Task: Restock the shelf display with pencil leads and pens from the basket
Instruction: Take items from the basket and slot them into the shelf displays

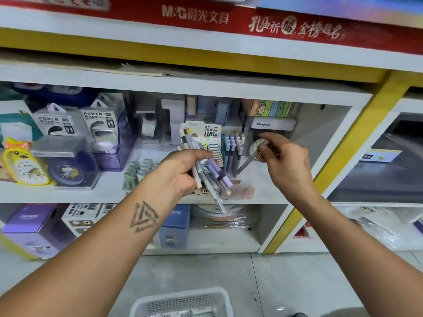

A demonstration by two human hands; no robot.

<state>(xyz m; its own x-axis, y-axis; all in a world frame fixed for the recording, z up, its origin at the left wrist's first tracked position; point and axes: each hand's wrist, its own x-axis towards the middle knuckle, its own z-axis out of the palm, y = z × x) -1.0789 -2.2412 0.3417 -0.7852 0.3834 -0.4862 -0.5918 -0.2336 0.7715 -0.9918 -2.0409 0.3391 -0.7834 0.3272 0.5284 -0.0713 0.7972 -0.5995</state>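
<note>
My left hand (pixel 180 170) grips a bundle of several pens (pixel 211 179) in grey, cream and purple, fanned out in front of the middle shelf. My right hand (pixel 286 161) pinches a single grey pen (pixel 248 160) and holds it slanted beside the pen display stand (pixel 232 152), where several pastel pens stand upright. A pencil lead display card (pixel 211 131) marked 0.7 HB stands just left of the stand. The white mesh basket (pixel 180 303) sits on the floor below, with a few packs inside.
Power bank boxes (pixel 75 122) and a yellow clock (pixel 25 165) fill the shelf's left side. Boxes and plastic-wrapped stock fill the lower shelf (pixel 219 216). A yellow post (pixel 332 161) separates this shelf bay from the bay to the right. The grey tiled floor (pixel 286 282) lies around the basket.
</note>
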